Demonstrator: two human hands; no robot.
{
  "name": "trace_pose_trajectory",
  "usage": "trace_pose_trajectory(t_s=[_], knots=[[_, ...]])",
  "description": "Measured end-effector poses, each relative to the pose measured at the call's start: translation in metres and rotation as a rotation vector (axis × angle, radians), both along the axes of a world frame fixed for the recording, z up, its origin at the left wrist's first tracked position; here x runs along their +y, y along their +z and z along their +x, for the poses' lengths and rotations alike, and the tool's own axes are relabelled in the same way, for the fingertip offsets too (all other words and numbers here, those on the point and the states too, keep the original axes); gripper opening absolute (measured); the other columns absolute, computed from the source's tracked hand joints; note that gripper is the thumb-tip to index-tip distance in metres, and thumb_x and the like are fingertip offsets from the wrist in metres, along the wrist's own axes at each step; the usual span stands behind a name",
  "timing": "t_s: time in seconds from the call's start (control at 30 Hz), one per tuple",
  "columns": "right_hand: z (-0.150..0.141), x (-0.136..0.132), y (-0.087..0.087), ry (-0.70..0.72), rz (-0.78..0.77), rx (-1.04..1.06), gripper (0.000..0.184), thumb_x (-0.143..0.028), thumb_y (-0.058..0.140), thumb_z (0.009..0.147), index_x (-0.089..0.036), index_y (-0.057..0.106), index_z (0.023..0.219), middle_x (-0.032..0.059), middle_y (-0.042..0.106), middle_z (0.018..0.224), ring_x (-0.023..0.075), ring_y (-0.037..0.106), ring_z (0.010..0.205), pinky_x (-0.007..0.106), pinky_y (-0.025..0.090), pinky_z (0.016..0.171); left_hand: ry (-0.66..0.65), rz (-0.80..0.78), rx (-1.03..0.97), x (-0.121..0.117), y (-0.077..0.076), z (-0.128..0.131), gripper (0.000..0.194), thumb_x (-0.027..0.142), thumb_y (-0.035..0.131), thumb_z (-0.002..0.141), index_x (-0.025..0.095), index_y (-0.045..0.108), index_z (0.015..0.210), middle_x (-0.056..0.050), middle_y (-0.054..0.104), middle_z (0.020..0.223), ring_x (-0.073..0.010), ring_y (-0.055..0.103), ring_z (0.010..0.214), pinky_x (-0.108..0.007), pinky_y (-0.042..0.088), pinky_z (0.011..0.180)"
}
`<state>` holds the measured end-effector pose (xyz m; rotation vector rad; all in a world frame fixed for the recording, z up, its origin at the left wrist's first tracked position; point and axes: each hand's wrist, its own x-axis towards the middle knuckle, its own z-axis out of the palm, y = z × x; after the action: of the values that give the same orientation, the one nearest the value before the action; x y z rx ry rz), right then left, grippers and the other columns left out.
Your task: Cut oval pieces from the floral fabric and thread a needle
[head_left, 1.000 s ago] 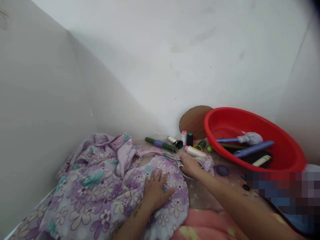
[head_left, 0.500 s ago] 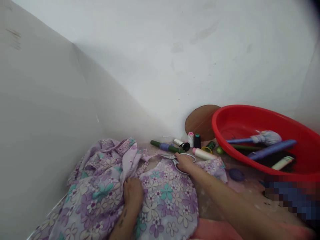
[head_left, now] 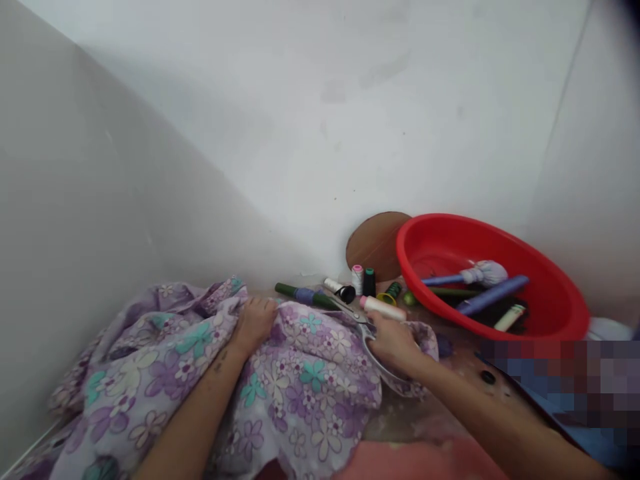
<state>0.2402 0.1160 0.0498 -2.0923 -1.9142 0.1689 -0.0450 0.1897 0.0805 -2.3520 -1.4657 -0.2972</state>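
Note:
My right hand [head_left: 395, 343] is shut on a pair of steel scissors [head_left: 350, 308], whose blades point to the far left across the cloth and whose large loop handle curves below my fingers. A lilac floral cloth [head_left: 300, 380] lies in folds beneath both hands. My left hand [head_left: 255, 325] rests on its far part, with the fingers curled into the fabric. The blades lie close to a pale thread cone [head_left: 383, 308] with a pink tip.
A red plastic basin [head_left: 450, 227] holding several sewing items stands at the right beside a round wooden board [head_left: 373, 245]. Thread spools [head_left: 363, 280] stand near the wall. Pink fabric [head_left: 420, 463] lies at the near edge, and white walls close the far and left sides.
My left hand has moved farther away across the cloth. The scissors now lie over the cloth, the pale thread cone sits closer to them, and the whole view has shifted left.

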Motion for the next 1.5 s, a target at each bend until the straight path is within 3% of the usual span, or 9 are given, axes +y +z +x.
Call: trace_pose_trajectory(t_s=[0.17, 0.27, 0.43, 0.57, 0.67, 0.83, 1.03, 1.23, 1.5], knots=[[0.021, -0.019, -0.010, -0.190, 0.021, 0.057, 0.036, -0.027, 0.044, 0.067, -0.021, 0.043, 0.103, 0.0081, 0.061, 0.085, 0.0230, 0.056, 0.081, 0.027, 0.033, 0.060, -0.139, -0.104, 0.011, 0.003, -0.028, 0.041, 0.016, 0.023, 0.048, 0.074, 0.018, 0.057, 0.086, -0.006, 0.057, 0.091, -0.0199, 0.046, 0.092, -0.033, 0.029, 0.083], [0.025, -0.016, -0.018, -0.222, 0.016, 0.021, 0.038, -0.026, 0.045, 0.067, -0.020, 0.043, 0.104, 0.0085, 0.061, 0.084, 0.0225, 0.057, 0.079, 0.027, 0.033, 0.059, -0.147, -0.088, -0.027, -0.015, -0.026, 0.055, 0.034, 0.021, 0.050, 0.073, 0.020, 0.049, 0.107, -0.006, 0.052, 0.108, -0.0199, 0.041, 0.103, -0.034, 0.026, 0.089], [0.022, 0.002, -0.022, -0.178, 0.065, -0.037, 0.040, -0.027, 0.045, 0.068, -0.020, 0.041, 0.107, 0.0086, 0.061, 0.086, 0.0227, 0.056, 0.080, 0.028, 0.035, 0.062, -0.253, -0.190, -0.190, -0.089, -0.003, 0.063, 0.026, 0.035, 0.040, 0.078, 0.021, 0.056, 0.093, -0.006, 0.058, 0.093, -0.0198, 0.050, 0.089, -0.033, 0.037, 0.079], [0.019, 0.013, -0.020, -0.187, 0.052, -0.041, 0.041, -0.032, 0.045, 0.069, -0.021, 0.039, 0.108, 0.0092, 0.061, 0.083, 0.0242, 0.057, 0.078, 0.030, 0.035, 0.062, -0.369, -0.303, -0.204, -0.154, -0.015, 0.055, 0.032, 0.038, 0.048, 0.070, 0.025, 0.054, 0.098, -0.005, 0.059, 0.098, -0.0210, 0.051, 0.090, -0.036, 0.037, 0.082], [0.022, 0.016, -0.022, -0.213, 0.028, -0.023, 0.042, -0.035, 0.045, 0.069, -0.021, 0.040, 0.109, 0.0092, 0.061, 0.081, 0.0238, 0.057, 0.077, 0.029, 0.036, 0.062, -0.478, -0.312, -0.146, -0.174, -0.028, 0.035, 0.045, 0.027, 0.054, 0.058, 0.028, 0.051, 0.103, -0.003, 0.057, 0.107, -0.0229, 0.048, 0.098, -0.044, 0.018, 0.098], [0.029, 0.017, -0.024, -0.214, 0.040, -0.001, 0.043, -0.038, 0.046, 0.068, -0.022, 0.042, 0.108, 0.0097, 0.059, 0.088, 0.0246, 0.056, 0.081, 0.030, 0.037, 0.064, -0.428, -0.308, -0.089, -0.172, -0.037, 0.007, 0.052, 0.008, 0.042, 0.056, 0.025, 0.051, 0.105, -0.002, 0.053, 0.114, -0.0207, 0.042, 0.108, -0.047, 0.006, 0.101], [0.028, 0.015, -0.019, -0.201, 0.023, 0.034, 0.046, -0.034, 0.048, 0.067, -0.019, 0.042, 0.111, 0.0120, 0.057, 0.095, 0.0253, 0.055, 0.086, 0.032, 0.037, 0.068, -0.430, -0.239, -0.333, -0.157, -0.051, 0.006, 0.025, 0.018, 0.041, 0.076, 0.023, 0.059, 0.092, -0.003, 0.064, 0.095, -0.0166, 0.055, 0.091, -0.042, 0.021, 0.098], [0.035, 0.003, -0.010, -0.129, 0.029, 0.066, 0.046, -0.029, 0.049, 0.067, -0.021, 0.043, 0.112, 0.0099, 0.058, 0.097, 0.0228, 0.053, 0.091, 0.027, 0.037, 0.069, -0.122, -0.427, -0.687, -0.167, -0.019, -0.013, 0.026, 0.036, 0.040, 0.078, 0.021, 0.061, 0.084, -0.001, 0.064, 0.094, -0.0198, 0.049, 0.102, -0.029, 0.036, 0.089], [0.034, -0.009, -0.012, -0.102, -0.011, 0.076, 0.043, -0.033, 0.051, 0.065, -0.021, 0.047, 0.106, 0.0091, 0.060, 0.091, 0.0244, 0.055, 0.086, 0.028, 0.037, 0.065, -0.087, -0.608, -0.399, -0.182, -0.010, -0.017, 0.030, 0.028, 0.042, 0.075, 0.026, 0.055, 0.103, 0.000, 0.059, 0.103, -0.0181, 0.051, 0.097, -0.027, 0.038, 0.085]])
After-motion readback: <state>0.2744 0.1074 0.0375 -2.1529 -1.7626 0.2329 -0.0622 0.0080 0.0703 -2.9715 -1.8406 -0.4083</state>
